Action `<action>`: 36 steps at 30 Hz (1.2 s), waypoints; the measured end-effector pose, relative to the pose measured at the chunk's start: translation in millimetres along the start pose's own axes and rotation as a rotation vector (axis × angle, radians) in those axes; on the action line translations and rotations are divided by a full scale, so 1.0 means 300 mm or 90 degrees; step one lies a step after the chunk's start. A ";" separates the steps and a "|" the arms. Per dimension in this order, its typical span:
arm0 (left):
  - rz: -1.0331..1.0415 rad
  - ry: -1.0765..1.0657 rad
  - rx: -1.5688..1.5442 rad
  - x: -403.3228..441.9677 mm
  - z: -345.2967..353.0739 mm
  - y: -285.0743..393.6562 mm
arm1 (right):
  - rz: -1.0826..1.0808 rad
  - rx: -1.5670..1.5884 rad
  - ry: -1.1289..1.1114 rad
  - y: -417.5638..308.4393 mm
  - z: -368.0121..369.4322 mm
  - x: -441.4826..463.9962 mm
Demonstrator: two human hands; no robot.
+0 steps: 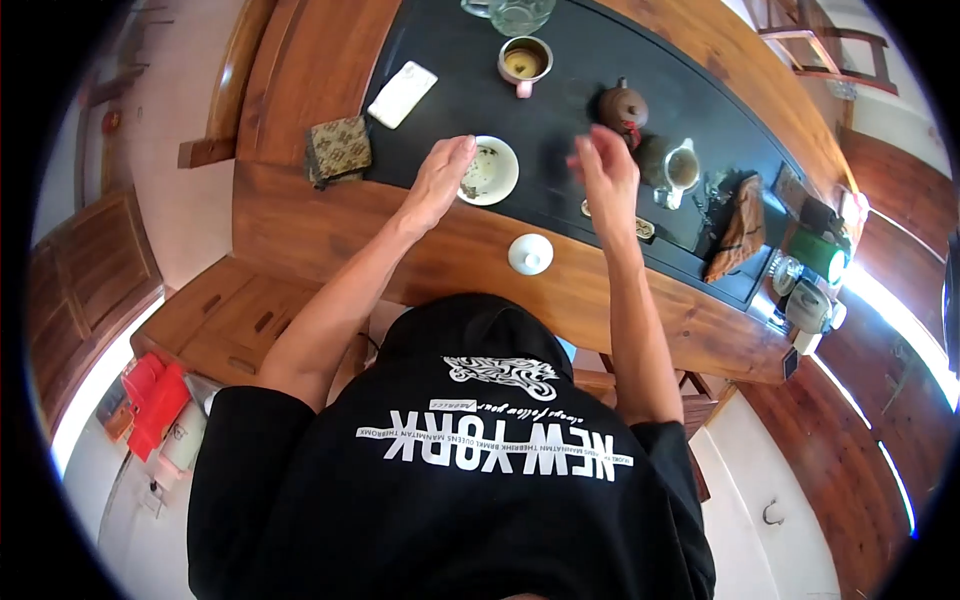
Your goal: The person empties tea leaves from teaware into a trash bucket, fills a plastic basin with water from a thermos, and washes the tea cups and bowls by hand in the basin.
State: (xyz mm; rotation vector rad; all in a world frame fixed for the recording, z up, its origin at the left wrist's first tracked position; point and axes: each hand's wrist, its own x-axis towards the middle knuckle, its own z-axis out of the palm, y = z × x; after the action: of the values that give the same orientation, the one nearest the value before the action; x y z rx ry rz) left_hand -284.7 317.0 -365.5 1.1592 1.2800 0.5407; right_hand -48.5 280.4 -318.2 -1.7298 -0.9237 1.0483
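Shirt [450,510]; left hand [437,185] at bowl [509,172] edge, grip unclear; right hand [611,182] apart, unclenched, empty

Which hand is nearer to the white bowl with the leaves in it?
Left. The left hand is at the left rim of the white bowl, though contact is unclear; the right hand is off to its right, apart from it.

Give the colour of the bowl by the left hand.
The bowl is white; see the head view.
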 end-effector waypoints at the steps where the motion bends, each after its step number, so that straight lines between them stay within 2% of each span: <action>1: -0.031 -0.015 -0.032 0.019 0.025 0.045 | 0.038 0.013 0.020 -0.042 -0.053 -0.059; 2: -0.022 -0.027 -0.038 0.048 0.048 0.041 | 0.061 0.039 0.057 -0.051 -0.108 -0.107; 4: 0.062 0.002 0.119 0.107 0.075 0.016 | 0.059 0.044 0.125 -0.015 -0.235 -0.162; 6: 0.066 -0.050 0.130 0.124 0.097 0.073 | 0.040 0.030 0.208 0.061 -0.365 -0.163; 8: 0.086 0.036 0.106 0.150 0.134 0.035 | 0.051 -0.164 0.258 0.081 -0.452 -0.139; 9: 0.072 0.062 0.058 0.158 0.151 0.017 | 0.013 -0.286 0.278 0.120 -0.480 -0.121; 10: 0.078 0.060 0.059 0.157 0.153 0.040 | 0.010 -0.283 0.282 0.126 -0.484 -0.110; 12: 0.091 -0.009 0.090 0.147 0.139 0.080 | 0.020 -0.480 0.260 0.141 -0.477 -0.096; 13: 0.060 -0.078 0.062 0.155 0.123 0.082 | 0.061 -0.453 0.239 0.162 -0.476 -0.085; 14: 0.060 -0.076 0.064 0.160 0.119 0.064 | 0.060 -0.451 0.239 0.182 -0.474 -0.080; 16: 0.051 0.038 0.119 0.161 0.119 0.017 | 0.167 -0.348 0.191 0.207 -0.467 -0.074; 20: 0.018 -0.001 0.083 0.142 0.069 -0.009 | 0.151 -0.311 0.203 0.221 -0.451 -0.080; 24: 0.016 0.056 0.067 0.080 0.019 -0.028 | 0.123 -0.261 0.191 0.236 -0.460 -0.082; 26: 0.016 0.064 0.068 0.027 -0.004 -0.004 | 0.189 0.077 0.196 0.190 -0.450 -0.092; 28: 0.001 0.070 0.038 -0.043 -0.010 0.033 | 0.184 0.306 0.208 0.168 -0.451 -0.095; 36: 0.033 0.028 -0.017 -0.243 0.003 0.048 | 0.106 0.561 0.197 0.105 -0.486 -0.160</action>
State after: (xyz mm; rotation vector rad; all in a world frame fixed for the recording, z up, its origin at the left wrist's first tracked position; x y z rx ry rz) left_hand -299.7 260.2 -319.9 1.1656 1.2797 0.6236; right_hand 72.5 182.8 -298.6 -1.1647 -0.0655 1.0324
